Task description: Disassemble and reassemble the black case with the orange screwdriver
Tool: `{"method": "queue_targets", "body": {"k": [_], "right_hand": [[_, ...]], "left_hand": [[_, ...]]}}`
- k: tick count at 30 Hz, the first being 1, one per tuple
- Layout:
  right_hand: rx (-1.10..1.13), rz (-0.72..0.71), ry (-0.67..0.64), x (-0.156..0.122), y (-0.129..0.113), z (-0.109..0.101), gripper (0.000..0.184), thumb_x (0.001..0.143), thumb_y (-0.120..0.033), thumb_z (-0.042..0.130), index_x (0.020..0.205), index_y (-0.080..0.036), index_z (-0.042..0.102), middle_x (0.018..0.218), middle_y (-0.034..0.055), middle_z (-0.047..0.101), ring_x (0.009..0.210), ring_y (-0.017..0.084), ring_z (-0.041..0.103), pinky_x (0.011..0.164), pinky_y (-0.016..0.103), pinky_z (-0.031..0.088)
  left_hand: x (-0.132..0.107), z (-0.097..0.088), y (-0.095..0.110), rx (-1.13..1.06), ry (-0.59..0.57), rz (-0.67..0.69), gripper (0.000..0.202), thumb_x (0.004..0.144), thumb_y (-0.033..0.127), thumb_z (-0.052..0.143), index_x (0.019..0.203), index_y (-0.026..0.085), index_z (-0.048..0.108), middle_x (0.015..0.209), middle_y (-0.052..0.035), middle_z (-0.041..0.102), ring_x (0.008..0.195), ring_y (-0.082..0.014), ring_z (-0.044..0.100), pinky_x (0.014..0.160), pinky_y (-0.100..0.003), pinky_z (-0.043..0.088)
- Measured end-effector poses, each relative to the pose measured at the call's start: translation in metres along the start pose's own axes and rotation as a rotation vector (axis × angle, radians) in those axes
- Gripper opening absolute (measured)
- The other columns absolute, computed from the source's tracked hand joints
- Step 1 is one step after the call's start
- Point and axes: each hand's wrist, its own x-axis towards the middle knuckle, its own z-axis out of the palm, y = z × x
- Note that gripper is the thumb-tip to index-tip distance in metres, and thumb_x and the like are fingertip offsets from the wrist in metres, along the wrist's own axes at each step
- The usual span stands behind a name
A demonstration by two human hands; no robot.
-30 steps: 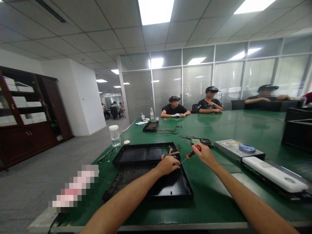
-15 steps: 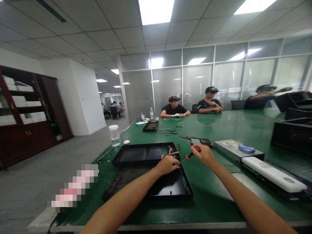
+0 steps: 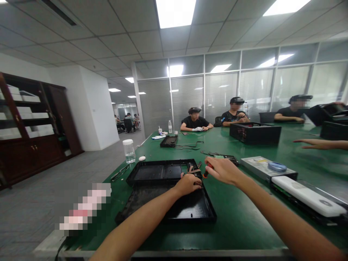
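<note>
My right hand (image 3: 223,170) is closed around a screwdriver (image 3: 208,169) with a red and orange handle, tip down beside my left hand; the tip is hard to make out. My left hand (image 3: 189,184) has its fingers pinched together at the right side of an opened black plastic casing (image 3: 190,208); what they hold is hidden. The casing's other half (image 3: 154,173) lies behind, touching or close to the front half. Several striped wires (image 3: 194,170) bunch up just beyond my left fingers.
On the right lie a metal drive box (image 3: 255,166), a blue roll (image 3: 277,166) and a long white casing (image 3: 307,195). A black box (image 3: 255,134) stands farther back; another person's hand (image 3: 318,144) reaches in. A jar (image 3: 128,151) and tweezers-like tool (image 3: 119,173) lie left.
My right hand has moved slightly left, and the screwdriver stands more upright. My left hand stays put. A black box and another person's outstretched hand now show at the right.
</note>
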Motion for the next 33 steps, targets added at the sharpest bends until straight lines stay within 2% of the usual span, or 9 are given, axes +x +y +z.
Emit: {"method": "queue_targets", "body": {"k": [2, 6, 11, 13, 17, 22, 26, 29, 33], "right_hand": [[-0.013, -0.019, -0.067, 0.006, -0.008, -0.006, 0.029, 0.086, -0.041, 0.035, 0.095, -0.022, 0.055, 0.075, 0.0051, 0.065, 0.066, 0.018, 0.058, 0.056, 0.025, 0.028], [-0.127, 0.063, -0.162, 0.015, -0.015, -0.012, 0.044, 0.085, -0.053, 0.031, 0.076, -0.019, 0.059, 0.064, 0.0092, 0.063, 0.062, 0.022, 0.058, 0.055, 0.027, 0.029], [-0.055, 0.001, -0.195, 0.020, -0.018, -0.016, 0.043, 0.086, -0.051, 0.030, 0.086, -0.019, 0.059, 0.070, 0.0089, 0.064, 0.062, 0.021, 0.059, 0.055, 0.027, 0.031], [-0.120, 0.055, -0.181, 0.020, -0.019, -0.016, 0.049, 0.085, -0.055, 0.027, 0.078, -0.017, 0.059, 0.068, 0.0112, 0.064, 0.063, 0.023, 0.059, 0.056, 0.029, 0.032], [-0.068, 0.069, -0.143, 0.019, -0.016, -0.013, 0.046, 0.083, -0.056, 0.033, 0.084, -0.018, 0.059, 0.066, 0.0100, 0.064, 0.060, 0.022, 0.059, 0.055, 0.029, 0.033], [-0.001, 0.138, -0.046, 0.013, 0.003, 0.001, 0.050, 0.081, -0.057, 0.035, 0.058, -0.019, 0.057, 0.059, 0.0093, 0.061, 0.060, 0.021, 0.058, 0.055, 0.028, 0.032], [0.420, 0.241, 0.084, -0.010, 0.042, 0.037, 0.045, 0.083, -0.052, 0.033, 0.061, -0.020, 0.054, 0.053, 0.0022, 0.055, 0.051, 0.016, 0.052, 0.049, 0.025, 0.032], [0.924, 0.563, 0.170, -0.031, 0.077, 0.071, 0.044, 0.083, -0.054, 0.030, 0.067, -0.020, 0.052, 0.038, -0.0052, 0.036, 0.033, 0.011, 0.035, 0.037, 0.023, 0.024], [1.470, 0.769, 0.426, -0.041, 0.102, 0.096, 0.034, 0.081, -0.051, 0.038, 0.065, -0.021, 0.042, 0.040, -0.0092, 0.025, 0.031, 0.007, 0.024, 0.030, 0.020, 0.017]], "left_hand": [[0.000, -0.001, 0.000, -0.003, 0.001, 0.006, 0.011, 0.075, 0.023, 0.059, 0.084, 0.019, 0.065, 0.085, 0.0007, 0.065, 0.085, -0.0134, 0.057, 0.079, -0.022, 0.040], [0.000, 0.000, 0.001, -0.005, 0.003, -0.012, 0.010, 0.075, 0.022, 0.059, 0.083, 0.019, 0.065, 0.086, 0.0005, 0.065, 0.085, -0.0134, 0.057, 0.079, -0.022, 0.040], [0.000, 0.002, 0.000, -0.012, 0.009, -0.012, 0.009, 0.075, 0.020, 0.059, 0.081, 0.018, 0.064, 0.085, 0.0001, 0.065, 0.085, -0.0140, 0.057, 0.078, -0.022, 0.040], [-0.001, 0.002, 0.001, -0.009, 0.004, -0.021, 0.009, 0.075, 0.020, 0.059, 0.081, 0.018, 0.064, 0.085, -0.0001, 0.065, 0.085, -0.0143, 0.058, 0.078, -0.023, 0.040], [-0.001, 0.000, 0.001, -0.006, -0.003, -0.015, 0.009, 0.075, 0.022, 0.059, 0.081, 0.018, 0.064, 0.086, -0.0005, 0.065, 0.086, -0.0151, 0.057, 0.079, -0.024, 0.040], [-0.002, 0.002, 0.000, 0.020, -0.002, 0.000, 0.011, 0.077, 0.022, 0.057, 0.086, 0.019, 0.064, 0.088, -0.0008, 0.065, 0.087, -0.0150, 0.056, 0.082, -0.025, 0.039], [-0.003, 0.002, 0.003, 0.030, 0.021, 0.011, 0.026, 0.080, 0.022, 0.053, 0.106, 0.018, 0.056, 0.091, -0.0023, 0.063, 0.090, -0.0149, 0.055, 0.084, -0.026, 0.039], [-0.004, -0.003, 0.007, 0.033, 0.028, 0.031, 0.036, 0.083, 0.019, 0.048, 0.119, 0.018, 0.045, 0.093, -0.0024, 0.063, 0.095, -0.0143, 0.053, 0.088, -0.027, 0.038], [-0.004, -0.007, 0.008, 0.097, 0.000, 0.089, 0.020, 0.083, 0.022, 0.049, 0.101, 0.018, 0.059, 0.090, -0.0035, 0.063, 0.090, -0.0147, 0.054, 0.085, -0.026, 0.038]]}}
